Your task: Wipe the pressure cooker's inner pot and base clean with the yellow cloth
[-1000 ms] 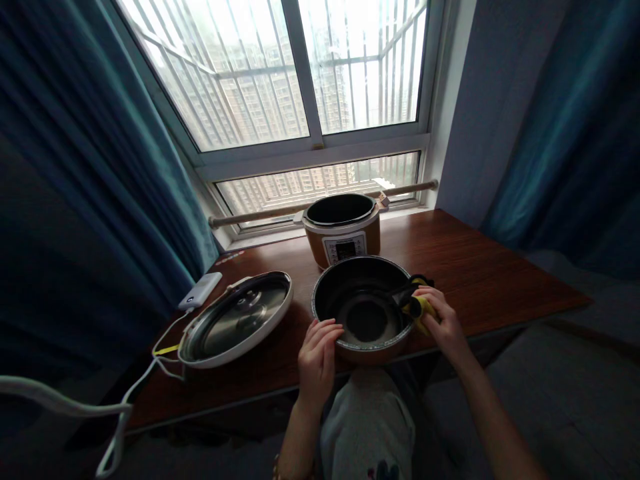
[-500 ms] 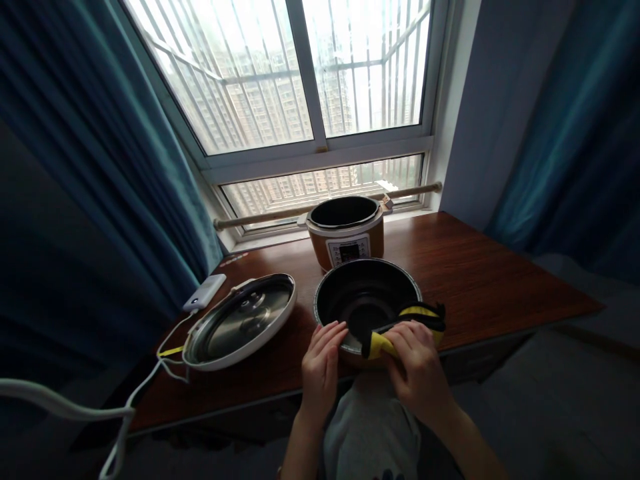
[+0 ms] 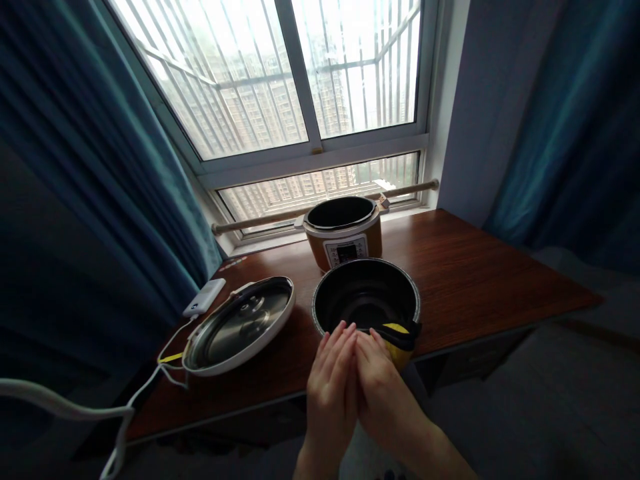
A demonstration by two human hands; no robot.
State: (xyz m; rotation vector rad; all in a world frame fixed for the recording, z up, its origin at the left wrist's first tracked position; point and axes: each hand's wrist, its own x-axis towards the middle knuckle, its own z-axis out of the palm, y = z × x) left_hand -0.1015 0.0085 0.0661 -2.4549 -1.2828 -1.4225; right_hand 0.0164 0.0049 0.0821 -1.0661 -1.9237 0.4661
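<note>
In front of me stands a black-lined inner pot (image 3: pixel 367 293) with a pale rim. My left hand (image 3: pixel 333 387) is at its near rim, fingers long and close together over the edge. Its thumb is hidden. Pressed against it from the right is my right hand (image 3: pixel 377 387), closed on a yellow and black cloth (image 3: pixel 400 339). The cloth lies over the rim and hangs down outside at the near right. The hands cover that part of the rim and some of the cloth. Behind the pot is the rice cooker body (image 3: pixel 345 233), its top open.
To the left a round cooker lid (image 3: pixel 245 327) lies with its metal inside up. A white power bank (image 3: pixel 205 298) with a white cable (image 3: pixel 145 387) is beyond it. These stand on a brown wooden table (image 3: pixel 480 280) under a window (image 3: pixel 320 80) with blue curtains.
My right hand has slid left along the near rim with the cloth and now meets my left hand. The left hand has shifted slightly right. The view has tilted a little.
</note>
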